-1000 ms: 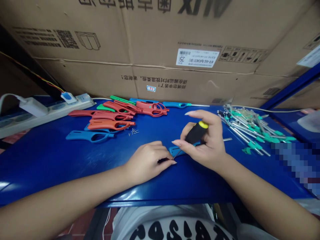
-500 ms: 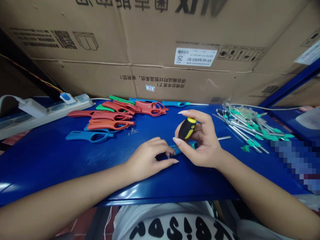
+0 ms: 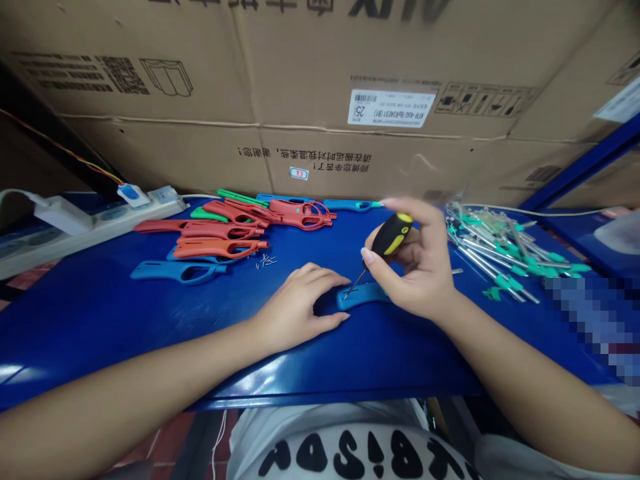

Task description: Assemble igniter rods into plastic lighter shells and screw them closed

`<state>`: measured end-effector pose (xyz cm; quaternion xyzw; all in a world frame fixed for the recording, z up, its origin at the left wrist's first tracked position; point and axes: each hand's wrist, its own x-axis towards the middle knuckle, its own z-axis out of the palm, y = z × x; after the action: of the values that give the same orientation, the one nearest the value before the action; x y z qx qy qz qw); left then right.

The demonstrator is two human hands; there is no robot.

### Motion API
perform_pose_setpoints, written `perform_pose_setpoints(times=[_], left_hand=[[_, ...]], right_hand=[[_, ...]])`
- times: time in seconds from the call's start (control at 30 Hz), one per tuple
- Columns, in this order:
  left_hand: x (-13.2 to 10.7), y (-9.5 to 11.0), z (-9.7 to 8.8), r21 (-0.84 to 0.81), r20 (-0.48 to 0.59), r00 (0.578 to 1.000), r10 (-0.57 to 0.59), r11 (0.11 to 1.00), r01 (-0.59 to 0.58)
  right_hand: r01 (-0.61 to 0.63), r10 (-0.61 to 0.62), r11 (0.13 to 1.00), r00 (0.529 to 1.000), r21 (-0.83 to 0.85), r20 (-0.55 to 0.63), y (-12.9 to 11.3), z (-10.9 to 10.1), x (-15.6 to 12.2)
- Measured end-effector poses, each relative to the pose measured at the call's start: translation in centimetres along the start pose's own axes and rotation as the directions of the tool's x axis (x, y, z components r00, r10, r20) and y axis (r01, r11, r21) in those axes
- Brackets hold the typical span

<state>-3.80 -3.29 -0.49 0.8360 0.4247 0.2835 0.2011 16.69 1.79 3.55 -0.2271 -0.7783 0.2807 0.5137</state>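
Observation:
My right hand point(image 3: 425, 267) grips a small screwdriver point(image 3: 393, 235) with a black and yellow handle. Its thin shaft slants down to the left, and the tip meets the end of a blue lighter point(image 3: 367, 295) lying flat on the table. My right hand hides the lighter's other end; a bit of metal tube shows beyond it. Thumb and fingers of my left hand point(image 3: 295, 310) are spread on either side of the lighter's near end, with a gap between them. Whether the fingertips touch its edges, I cannot tell.
Red, orange, green and blue lighter casings point(image 3: 220, 248) lie at the back left beside tiny metal pieces point(image 3: 267, 261). Metal tubes with green parts point(image 3: 505, 253) are heaped at the right. A power strip point(image 3: 115, 217) runs along the left; a large cardboard box point(image 3: 300, 80) stands behind.
My right hand and the screwdriver have shifted up and right, baring more of the blue lighter and the shaft. The fingers of my left hand have spread apart.

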Motion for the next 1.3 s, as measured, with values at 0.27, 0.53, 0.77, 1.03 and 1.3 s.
perform_pose_setpoints(times=[0.27, 0.53, 0.77, 1.03, 1.3], left_hand=[[0.2, -0.3, 0.1, -0.011, 0.056, 0.998, 0.04, 0.999, -0.039], [0.2, -0.4, 0.1, -0.015, 0.064, 0.997, 0.035, 0.999, -0.034], [0.2, -0.5, 0.1, -0.008, 0.059, 0.998, 0.019, 1.0, -0.019], [0.2, -0.5, 0.1, 0.002, 0.059, 0.998, 0.019, 1.0, -0.019], [0.2, -0.5, 0.2, -0.015, 0.045, 0.999, 0.007, 1.0, -0.007]], right_hand=[[0.035, -0.034, 0.998, 0.999, -0.044, 0.016, 0.2, 0.2, -0.2], [0.04, -0.039, 0.998, 0.999, -0.048, 0.032, 0.0, 0.5, -0.4], [0.052, -0.049, 0.997, 0.997, -0.061, 0.052, -0.2, 0.4, -0.5], [0.087, -0.08, 0.993, 0.993, -0.08, 0.085, 0.4, 0.4, -0.8], [-0.044, 0.035, 0.999, 0.953, 0.024, 0.3, -0.9, -0.6, -0.1]])
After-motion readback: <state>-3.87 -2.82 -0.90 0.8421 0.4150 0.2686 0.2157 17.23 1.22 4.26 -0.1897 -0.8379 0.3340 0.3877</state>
